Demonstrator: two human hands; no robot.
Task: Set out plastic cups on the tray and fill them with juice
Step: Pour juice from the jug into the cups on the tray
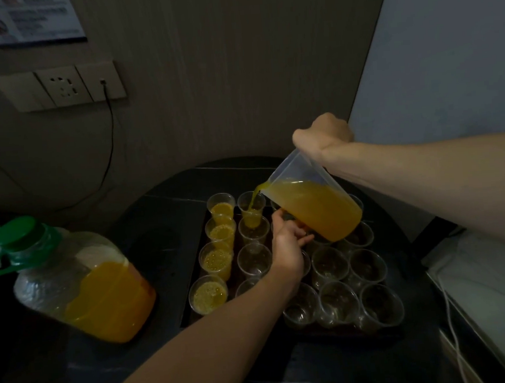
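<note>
One dark tray [330, 332]; four juice-filled plastic cups [216, 258]; one part-filled plastic cup [251, 205]; at least nine empty plastic cups [338, 300], others hidden; one clear pitcher [318, 207]; one green-capped juice bottle [81, 287]; one wall socket panel [58, 86]; two hands, a left hand [289, 245] and a right hand [323, 135].

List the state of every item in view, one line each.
pitcher, tilted, pouring juice.
right hand, grips the pitcher.
left hand, fingers loosely extended beneath the pitcher.
cup under the stream, partly filled.
left-column cups, all four filled.
remaining cups, empty.
large bottle, capped, partly full of juice.
wall plug, plugged in.
</note>
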